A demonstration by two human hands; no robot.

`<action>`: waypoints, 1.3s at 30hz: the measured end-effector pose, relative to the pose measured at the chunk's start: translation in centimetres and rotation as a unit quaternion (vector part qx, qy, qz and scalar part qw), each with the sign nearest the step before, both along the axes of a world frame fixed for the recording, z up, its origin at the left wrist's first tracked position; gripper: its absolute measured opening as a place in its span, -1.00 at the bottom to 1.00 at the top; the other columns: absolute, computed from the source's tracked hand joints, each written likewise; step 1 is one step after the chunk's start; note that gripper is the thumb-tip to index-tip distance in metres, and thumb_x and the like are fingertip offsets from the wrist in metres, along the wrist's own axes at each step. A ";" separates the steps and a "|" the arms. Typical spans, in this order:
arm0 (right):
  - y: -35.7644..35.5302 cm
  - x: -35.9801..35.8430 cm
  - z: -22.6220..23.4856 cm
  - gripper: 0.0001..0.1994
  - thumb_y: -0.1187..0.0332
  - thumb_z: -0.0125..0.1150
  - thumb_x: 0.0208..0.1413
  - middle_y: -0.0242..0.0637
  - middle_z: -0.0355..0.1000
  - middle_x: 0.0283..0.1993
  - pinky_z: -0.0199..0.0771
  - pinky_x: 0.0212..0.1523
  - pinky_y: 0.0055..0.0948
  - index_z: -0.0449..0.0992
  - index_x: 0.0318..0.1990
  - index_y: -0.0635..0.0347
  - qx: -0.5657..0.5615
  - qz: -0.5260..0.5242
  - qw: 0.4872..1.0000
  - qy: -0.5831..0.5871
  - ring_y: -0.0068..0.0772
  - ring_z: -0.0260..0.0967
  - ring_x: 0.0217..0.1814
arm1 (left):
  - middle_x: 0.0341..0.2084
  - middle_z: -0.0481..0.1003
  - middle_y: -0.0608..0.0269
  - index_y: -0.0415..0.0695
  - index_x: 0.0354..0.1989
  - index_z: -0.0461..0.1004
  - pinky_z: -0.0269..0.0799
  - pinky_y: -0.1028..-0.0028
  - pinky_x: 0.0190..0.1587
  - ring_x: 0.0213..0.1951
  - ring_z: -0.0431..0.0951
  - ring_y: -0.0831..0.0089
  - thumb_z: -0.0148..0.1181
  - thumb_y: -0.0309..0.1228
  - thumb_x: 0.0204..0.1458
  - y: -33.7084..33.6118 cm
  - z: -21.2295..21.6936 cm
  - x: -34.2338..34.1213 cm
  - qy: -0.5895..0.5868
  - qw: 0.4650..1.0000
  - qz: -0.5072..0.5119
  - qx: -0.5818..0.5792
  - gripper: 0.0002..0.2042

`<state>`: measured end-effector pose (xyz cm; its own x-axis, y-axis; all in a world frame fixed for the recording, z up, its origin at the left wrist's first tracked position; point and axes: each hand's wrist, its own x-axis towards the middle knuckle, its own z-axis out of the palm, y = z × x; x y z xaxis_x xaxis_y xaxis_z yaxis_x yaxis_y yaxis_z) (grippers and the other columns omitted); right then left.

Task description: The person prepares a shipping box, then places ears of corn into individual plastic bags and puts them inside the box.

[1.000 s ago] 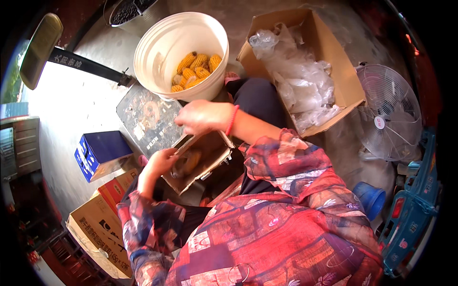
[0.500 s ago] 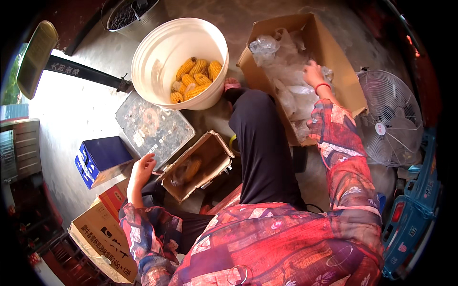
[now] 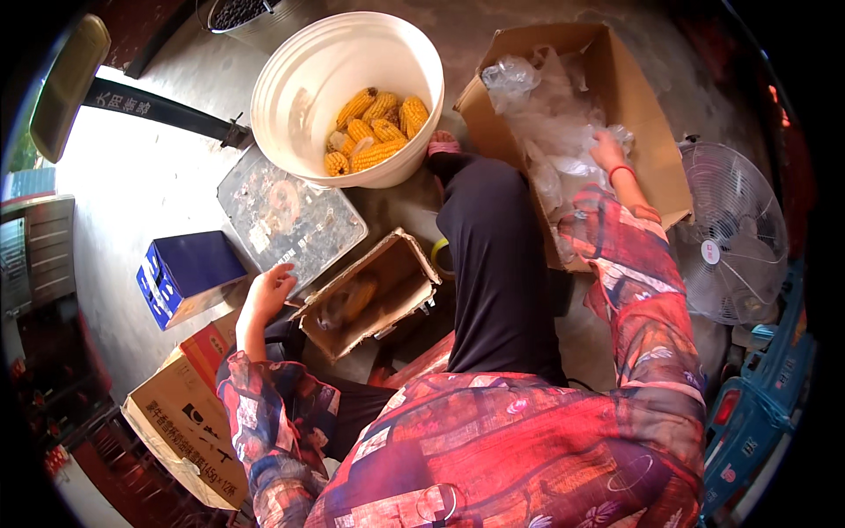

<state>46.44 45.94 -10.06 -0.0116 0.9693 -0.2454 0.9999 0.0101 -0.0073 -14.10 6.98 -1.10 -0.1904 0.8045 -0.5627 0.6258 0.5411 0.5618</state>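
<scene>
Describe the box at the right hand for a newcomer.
Start at the big white bucket. Right of it stands an open brown box, the right hand over it. Clear bags inside set it apart from the smaller open box lower down.

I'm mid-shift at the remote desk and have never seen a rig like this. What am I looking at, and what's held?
There's no machine here: these are a person's own bare hands. The view comes from a fisheye camera on that person's head, looking down, so edges bend. The right hand is among clear plastic bags in a large cardboard box; whether it grips one, I can't tell. The left hand is beside a narrow open box and appears empty. On the floor ahead, a white bucket holds yellow corn cobs. A fan stands at right, a blue box at left.
</scene>
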 end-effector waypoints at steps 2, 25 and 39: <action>0.8 2.7 1.6 -0.65 0.29 0.13 -0.09 -0.24 0.44 -0.18 0.35 -0.12 -0.30 0.41 -0.09 0.14 0.088 -0.019 0.990 0.108 -0.15 0.38 -0.14 | -0.44 0.50 0.02 -0.23 -0.11 0.41 0.41 0.42 -0.27 -0.36 0.53 0.29 0.12 -0.38 -0.07 0.5 -0.1 0.1 0.006 1.000 -0.006 0.011 -0.68; -2.5 -1.7 23.9 -0.83 0.20 0.16 0.03 -0.56 0.38 -0.58 0.20 -0.68 -0.71 0.43 -0.52 -0.01 0.187 -0.151 0.694 0.679 -0.73 0.26 -0.62 | -0.43 0.50 0.05 -0.20 -0.13 0.41 0.39 0.41 -0.25 -0.37 0.51 0.28 0.10 -0.33 -0.07 1.8 0.8 0.8 0.007 0.994 -0.027 0.103 -0.68; -9.8 -27.8 27.7 -0.83 0.23 0.16 0.03 -0.41 0.44 -0.51 0.37 -0.68 -0.66 0.47 -0.34 0.10 -0.095 0.001 0.589 0.802 -0.62 0.37 -0.63 | 0.03 0.26 0.18 0.13 0.23 0.04 0.34 0.29 -0.07 -0.01 0.32 0.31 0.40 -0.28 -0.31 3.8 4.1 3.8 -0.116 0.958 0.022 0.260 -0.15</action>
<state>18.59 36.12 17.62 -0.3769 0.9260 -0.0204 -0.2960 -0.1413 -0.9447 -10.25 10.74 3.04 -0.1490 0.9816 -0.1194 0.4347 0.1735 0.8837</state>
